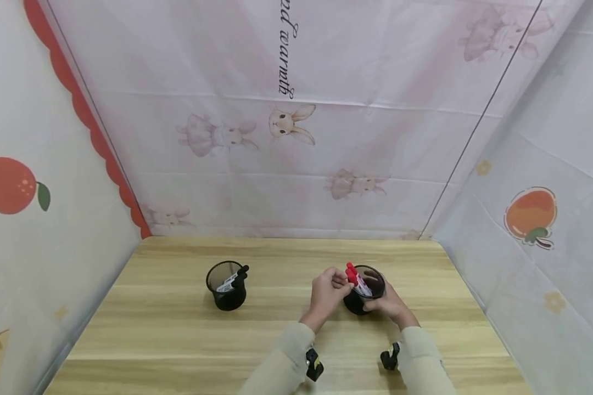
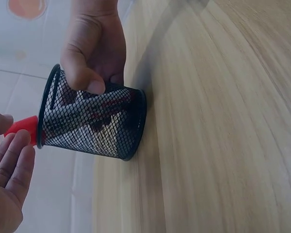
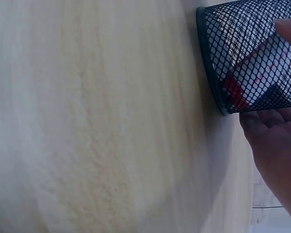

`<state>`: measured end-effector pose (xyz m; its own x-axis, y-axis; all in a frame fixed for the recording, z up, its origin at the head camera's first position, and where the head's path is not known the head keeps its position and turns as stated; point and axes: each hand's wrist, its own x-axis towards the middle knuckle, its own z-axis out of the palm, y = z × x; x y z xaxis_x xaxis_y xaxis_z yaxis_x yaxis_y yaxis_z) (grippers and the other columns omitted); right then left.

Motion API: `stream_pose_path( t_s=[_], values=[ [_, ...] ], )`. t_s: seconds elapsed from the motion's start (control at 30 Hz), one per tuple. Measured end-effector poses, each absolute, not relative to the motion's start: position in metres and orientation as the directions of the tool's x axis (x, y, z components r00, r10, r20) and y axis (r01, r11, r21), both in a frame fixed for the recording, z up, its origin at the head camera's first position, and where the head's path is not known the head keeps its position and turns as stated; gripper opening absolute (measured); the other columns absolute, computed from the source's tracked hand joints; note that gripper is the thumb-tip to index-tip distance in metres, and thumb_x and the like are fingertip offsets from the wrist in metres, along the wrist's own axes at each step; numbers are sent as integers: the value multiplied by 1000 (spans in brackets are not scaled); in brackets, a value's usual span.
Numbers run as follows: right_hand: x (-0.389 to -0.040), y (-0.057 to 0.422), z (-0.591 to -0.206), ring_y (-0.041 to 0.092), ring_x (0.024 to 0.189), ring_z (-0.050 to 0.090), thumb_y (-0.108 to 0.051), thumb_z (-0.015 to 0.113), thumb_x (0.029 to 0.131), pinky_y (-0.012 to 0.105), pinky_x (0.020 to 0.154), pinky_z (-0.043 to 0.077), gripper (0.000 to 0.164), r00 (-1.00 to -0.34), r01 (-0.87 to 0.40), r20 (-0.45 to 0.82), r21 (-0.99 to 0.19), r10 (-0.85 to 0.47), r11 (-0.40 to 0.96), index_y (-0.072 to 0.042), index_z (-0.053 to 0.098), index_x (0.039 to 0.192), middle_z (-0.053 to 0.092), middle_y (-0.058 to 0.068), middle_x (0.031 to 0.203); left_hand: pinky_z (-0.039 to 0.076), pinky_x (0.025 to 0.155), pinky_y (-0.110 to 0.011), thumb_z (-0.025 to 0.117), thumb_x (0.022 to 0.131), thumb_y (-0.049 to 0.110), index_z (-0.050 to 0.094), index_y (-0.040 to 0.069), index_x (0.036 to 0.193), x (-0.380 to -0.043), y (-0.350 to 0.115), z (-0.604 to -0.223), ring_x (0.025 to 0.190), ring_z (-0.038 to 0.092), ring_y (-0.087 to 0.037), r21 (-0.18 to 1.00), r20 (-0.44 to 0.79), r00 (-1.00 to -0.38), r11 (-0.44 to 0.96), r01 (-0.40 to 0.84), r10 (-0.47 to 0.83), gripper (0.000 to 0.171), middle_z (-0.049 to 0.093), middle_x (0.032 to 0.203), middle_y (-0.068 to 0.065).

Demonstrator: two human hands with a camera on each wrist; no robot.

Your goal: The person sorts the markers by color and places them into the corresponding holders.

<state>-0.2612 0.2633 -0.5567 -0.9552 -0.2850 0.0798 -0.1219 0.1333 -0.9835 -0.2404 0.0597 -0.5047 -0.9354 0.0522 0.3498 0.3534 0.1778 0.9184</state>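
A black mesh pen holder [image 1: 358, 303] stands on the right part of the table, with red-capped markers [image 1: 352, 273] leaning out over its left rim. My right hand [image 1: 390, 306] grips this holder from the right side, thumb across its front. At the rim, my left hand [image 1: 326, 293] pinches a red marker cap between thumb and fingers. The left wrist view shows this red cap [image 2: 25, 130] at the fingertips, the marker's body inside the mesh. Through the mesh in the right wrist view, a white marker [image 3: 262, 73] with a red end is visible.
Farther left stands a second black mesh pen holder [image 1: 229, 299], holding black-capped markers [image 1: 238, 278] that lean right. Both holders stand on a wooden table [image 1: 178, 340]. Printed cloth [image 1: 375, 137] hangs behind the table and at both sides.
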Motion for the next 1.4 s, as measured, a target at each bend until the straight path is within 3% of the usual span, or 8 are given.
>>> stream_pose_path(
  t_s=[0.53, 0.87, 1.2, 1.4],
  values=[
    [-261, 264, -560, 25, 112, 46, 15, 72, 53, 26, 91, 37, 94, -953, -174, 133, -976, -274, 133, 6, 31, 137, 45, 28, 130, 50, 60, -20, 74, 76, 4, 63, 3, 86, -240, 43, -507, 64, 60, -5, 910, 357, -933, 207, 360, 52, 15, 63, 73, 3],
    [-262, 260, -557, 32, 116, 41, 15, 74, 57, 29, 90, 37, 99, -954, -150, 92, -970, -285, 189, 2, 26, 142, 43, 28, 132, 50, 61, -20, 73, 78, 5, 62, 1, 88, -237, 27, -510, 66, 61, -6, 893, 366, -927, 246, 376, 88, 15, 63, 76, 2],
    [-255, 261, -556, 35, 116, 43, 9, 77, 62, 45, 96, 33, 99, -980, -60, 10, -966, -199, 251, 0, 22, 144, 41, 29, 133, 51, 62, -20, 73, 77, 3, 62, 5, 88, -237, 16, -508, 68, 61, -6, 892, 367, -927, 255, 373, 73, 16, 62, 77, 3],
    [-242, 254, -549, 40, 122, 38, 6, 77, 67, 50, 103, 25, 94, -996, -19, -2, -974, -89, 225, 5, 20, 141, 42, 31, 128, 50, 67, -25, 73, 78, 10, 61, 9, 99, -231, 1, -499, 79, 63, -15, 897, 270, -957, 335, 289, 102, 24, 62, 90, -3]
  ],
)
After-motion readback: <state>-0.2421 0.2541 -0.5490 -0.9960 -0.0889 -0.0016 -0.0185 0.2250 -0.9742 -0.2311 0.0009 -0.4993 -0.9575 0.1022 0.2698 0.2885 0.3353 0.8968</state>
